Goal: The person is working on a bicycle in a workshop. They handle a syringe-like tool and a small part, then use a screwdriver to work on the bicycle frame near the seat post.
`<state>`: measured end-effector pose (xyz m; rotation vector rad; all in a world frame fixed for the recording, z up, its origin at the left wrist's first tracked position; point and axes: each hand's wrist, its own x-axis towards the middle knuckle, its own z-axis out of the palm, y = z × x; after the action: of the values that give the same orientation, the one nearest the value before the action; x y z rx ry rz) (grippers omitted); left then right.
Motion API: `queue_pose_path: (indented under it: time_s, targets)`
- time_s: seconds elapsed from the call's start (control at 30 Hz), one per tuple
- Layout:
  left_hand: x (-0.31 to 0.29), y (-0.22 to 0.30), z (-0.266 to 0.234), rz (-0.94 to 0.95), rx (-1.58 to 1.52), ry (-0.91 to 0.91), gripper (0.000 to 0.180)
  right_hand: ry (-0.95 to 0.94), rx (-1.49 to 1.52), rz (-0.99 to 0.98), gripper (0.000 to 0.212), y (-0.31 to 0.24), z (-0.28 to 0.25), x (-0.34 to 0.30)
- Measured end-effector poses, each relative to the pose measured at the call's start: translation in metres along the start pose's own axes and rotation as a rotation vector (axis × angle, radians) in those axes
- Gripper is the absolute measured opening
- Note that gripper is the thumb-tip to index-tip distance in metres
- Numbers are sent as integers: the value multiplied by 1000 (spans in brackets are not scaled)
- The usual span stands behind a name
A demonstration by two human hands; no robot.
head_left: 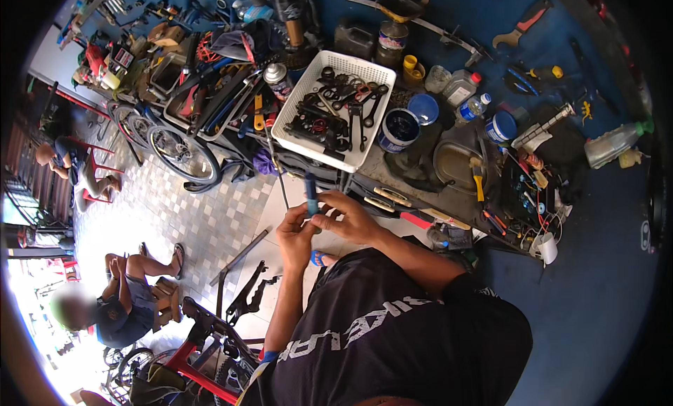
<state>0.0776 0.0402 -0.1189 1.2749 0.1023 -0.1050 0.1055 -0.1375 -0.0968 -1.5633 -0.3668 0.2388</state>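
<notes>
In front of my body, both hands meet at a short, slim blue cylinder-shaped piece that stands nearly upright. Its kind I cannot make out. My left hand is closed around its lower part. The fingers of my right hand are bent against its right side, with the thumb close to the left hand's fingers. Just beyond the hands, on the bench, sits a white plastic basket with several dark bicycle parts and crank arms in it. A thin rod slants down beside the left hand; whether it touches is unclear.
The cluttered workbench carries an open blue tub, a grey tray, a yellow-handled brush and a spray can. A red bicycle frame stands at lower left. Another person sits at left.
</notes>
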Motion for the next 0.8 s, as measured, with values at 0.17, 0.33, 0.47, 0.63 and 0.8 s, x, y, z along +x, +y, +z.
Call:
queue_pose_path:
  time_s: [0.17,0.33,0.47,0.63,0.8]
  targets:
    - [32,21,77,223,467,-130,37,203,170,72,37,-1,-57,-7]
    - [114,55,119,458,872,-217,32,393,332,55,35,-24,-141,-19]
    - [192,29,154,514,1393,20,34,567,213,-22,33,-33,-204,-28]
    - [249,-4,185,305,1708,16,64,708,137,34,36,-45,-240,-36]
    - [262,-10,193,86,1749,-57,66,684,137,68,34,-34,-246,-43]
